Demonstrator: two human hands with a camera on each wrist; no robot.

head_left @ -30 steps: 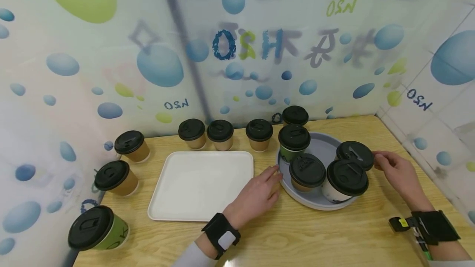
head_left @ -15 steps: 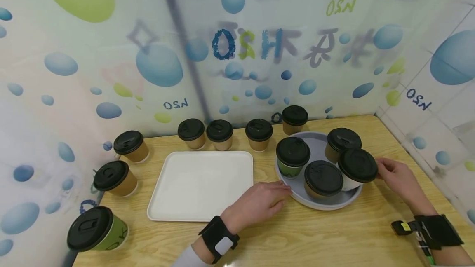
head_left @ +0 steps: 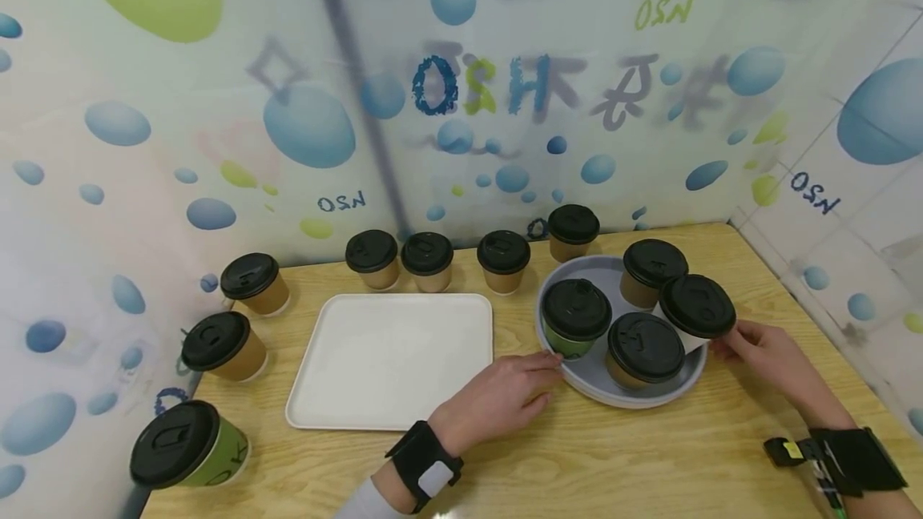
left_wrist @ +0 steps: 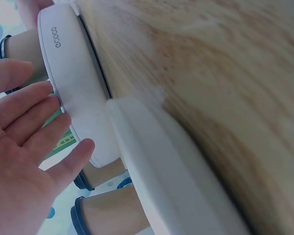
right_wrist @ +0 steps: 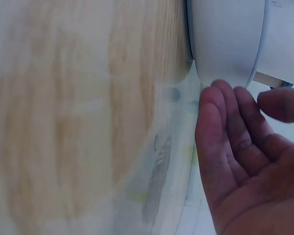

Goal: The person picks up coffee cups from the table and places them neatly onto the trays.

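Note:
A round grey turntable tray [head_left: 613,400] carries a green cup [head_left: 575,319], a white cup [head_left: 698,307] and two brown cups, one at the front [head_left: 645,348] and one at the back [head_left: 654,267]. All have black lids. My left hand [head_left: 497,395] touches the tray's left rim with extended fingers; in the left wrist view its fingers [left_wrist: 44,112] spread along the pale side wall [left_wrist: 76,83]. At the right rim, beside the white cup, is my right hand [head_left: 771,359]. Its gently bent fingertips [right_wrist: 218,88] meet the tray wall [right_wrist: 228,39] in the right wrist view.
Left of the turntable lies a white rectangular tray [head_left: 392,363]. Several lidded brown cups stand along the back wall, including one [head_left: 504,261] near the turntable. At the left edge are two brown cups [head_left: 223,347] and a green one [head_left: 189,443].
The turntable has rotated counterclockwise: the green cup came nearer, the front brown cup moved right, and the white and rear brown cups went back. My left hand shifted slightly nearer along the rim.

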